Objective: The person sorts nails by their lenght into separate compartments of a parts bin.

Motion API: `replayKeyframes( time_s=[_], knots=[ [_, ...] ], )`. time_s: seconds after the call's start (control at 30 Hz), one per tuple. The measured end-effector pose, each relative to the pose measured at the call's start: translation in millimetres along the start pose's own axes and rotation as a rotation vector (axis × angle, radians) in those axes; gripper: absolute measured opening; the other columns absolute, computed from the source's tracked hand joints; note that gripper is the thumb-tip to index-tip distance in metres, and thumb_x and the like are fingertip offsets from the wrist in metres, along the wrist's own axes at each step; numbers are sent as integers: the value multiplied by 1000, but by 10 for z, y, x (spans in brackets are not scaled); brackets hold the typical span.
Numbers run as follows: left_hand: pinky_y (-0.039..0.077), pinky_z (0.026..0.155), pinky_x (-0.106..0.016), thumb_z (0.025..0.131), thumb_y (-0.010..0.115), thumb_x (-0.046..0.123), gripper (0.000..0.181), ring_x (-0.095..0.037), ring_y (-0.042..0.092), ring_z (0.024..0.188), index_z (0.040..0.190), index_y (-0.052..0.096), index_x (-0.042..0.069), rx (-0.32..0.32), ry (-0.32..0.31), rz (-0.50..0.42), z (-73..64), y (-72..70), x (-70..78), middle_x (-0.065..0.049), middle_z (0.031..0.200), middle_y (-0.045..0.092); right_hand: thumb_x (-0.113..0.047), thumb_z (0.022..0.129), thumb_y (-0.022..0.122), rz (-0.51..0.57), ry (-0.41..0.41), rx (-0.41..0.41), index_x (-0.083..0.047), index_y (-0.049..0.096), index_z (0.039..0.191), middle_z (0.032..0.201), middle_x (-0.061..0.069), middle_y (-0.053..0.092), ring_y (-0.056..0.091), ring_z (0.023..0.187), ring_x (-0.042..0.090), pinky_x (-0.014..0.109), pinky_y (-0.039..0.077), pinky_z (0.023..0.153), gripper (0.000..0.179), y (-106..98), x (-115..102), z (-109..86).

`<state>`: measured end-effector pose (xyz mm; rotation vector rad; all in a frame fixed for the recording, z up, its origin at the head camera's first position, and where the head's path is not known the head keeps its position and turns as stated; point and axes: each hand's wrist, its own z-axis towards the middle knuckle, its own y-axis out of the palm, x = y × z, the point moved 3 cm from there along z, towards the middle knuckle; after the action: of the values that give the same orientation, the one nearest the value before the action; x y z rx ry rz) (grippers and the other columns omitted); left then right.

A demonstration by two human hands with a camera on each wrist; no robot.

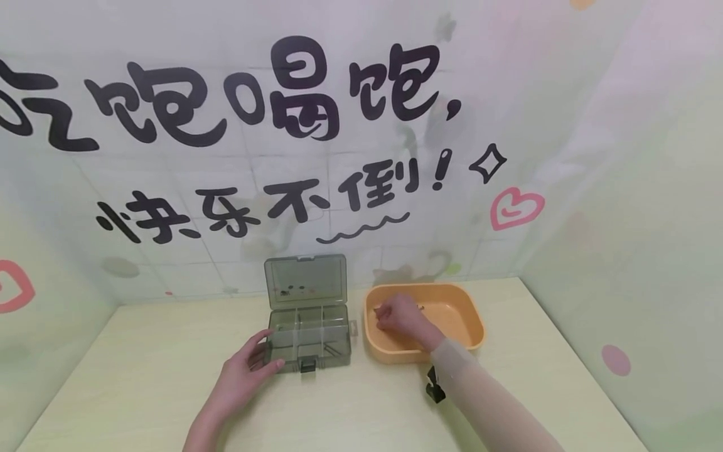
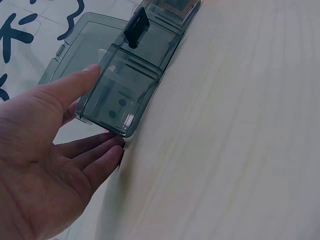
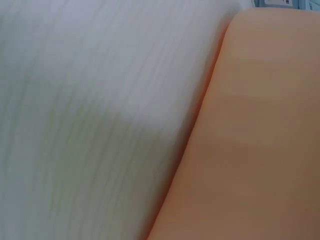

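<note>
Beige fabric covered the right forearm, the sleeve (image 1: pixel 486 395) crossing the nearer part of a pale wood-grained table (image 1: pixel 565 376), with a black piece (image 1: pixel 435 393) showing beside it. A little farther off, the left hand (image 1: pixel 243 376) gripped the left end of a smoky-grey transparent compartment case (image 1: pixel 309 338), thumb along the front and other fingers about the side. A dark latch (image 1: pixel 307 365) stood midway along the case's front, and slim dark pieces (image 1: pixel 324 348) lay in the front right compartment.

Just right of the case, also on the table, sat an orange tray (image 1: pixel 395 356). The right hand (image 1: pixel 403 317) was over its left part, fingertips bunched together; whether they pinched anything could not be told. Small bits (image 1: pixel 420 307) showed in the tray just beyond that hand. The case's lid (image 1: pixel 306 282) stood raised at the back.

Farthest away, the whitish back wall (image 1: pixel 237 37) bore bold black lettering in two lines: 吃饱喝饱, (image 1: pixel 305 116) above, its first character cut by the left edge, and 快乐不倒! (image 1: pixel 228 213) below. A wavy line (image 1: pixel 364 235) ran under the lower line's end, a four-pointed star (image 1: pixel 488 163) followed the exclamation mark, and a smiling pink heart (image 1: pixel 515 210) sat beneath the star.
</note>
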<state>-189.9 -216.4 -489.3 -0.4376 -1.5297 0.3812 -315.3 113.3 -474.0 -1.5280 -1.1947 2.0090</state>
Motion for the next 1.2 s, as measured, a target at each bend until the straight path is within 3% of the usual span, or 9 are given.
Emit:
replayKeyframes(
  time_s=[0.33, 0.47, 0.7, 0.83, 1.07, 1.2],
  knots=[
    [48, 108, -53, 95, 77, 27, 72, -50, 49, 134, 155, 41, 11, -4, -11, 2, 6, 4, -10, -37, 146, 46, 7, 74, 75, -79, 37, 43, 1, 79, 90, 90, 12, 76, 70, 86, 24, 38, 62, 80, 17, -15, -44, -53],
    [47, 108, -53, 95, 77, 26, 72, -51, 48, 134, 155, 40, 11, -12, -7, 5, 11, 17, -11, -37, 147, 45, 7, 72, 74, -107, 50, 56, -1, 79, 86, 87, 9, 75, 66, 80, 19, 34, 61, 75, 17, -8, -63, -79],
    [44, 112, -54, 96, 75, 29, 72, -51, 44, 137, 156, 39, 12, -23, -14, 1, -1, 12, 14, -37, 148, 43, 7, 72, 68, -74, 75, 47, -5, 75, 77, 74, 6, 67, 53, 66, 16, 27, 48, 57, 15, 21, -48, -77],
    [44, 111, -54, 96, 76, 29, 72, -51, 45, 137, 156, 39, 11, -19, -18, 2, -19, 1, 16, -37, 148, 44, 7, 72, 72, -70, 82, 34, -5, 77, 79, 76, 2, 67, 52, 67, 14, 24, 48, 58, 15, 38, -65, -60],
    [44, 111, -54, 96, 76, 29, 73, -51, 44, 137, 156, 38, 11, -16, -10, 0, -16, -9, 18, -37, 148, 43, 9, 74, 71, -56, 72, 0, -7, 74, 69, 61, -1, 59, 46, 56, 12, 22, 37, 48, 17, 53, -82, -47],
    [44, 111, -54, 96, 76, 29, 73, -51, 44, 137, 156, 39, 10, -13, -5, 1, -18, 0, 16, -38, 147, 44, 6, 74, 74, -56, 76, 5, -7, 78, 75, 68, -1, 66, 51, 59, 11, 21, 42, 51, 14, 44, -69, -48]
  ],
)
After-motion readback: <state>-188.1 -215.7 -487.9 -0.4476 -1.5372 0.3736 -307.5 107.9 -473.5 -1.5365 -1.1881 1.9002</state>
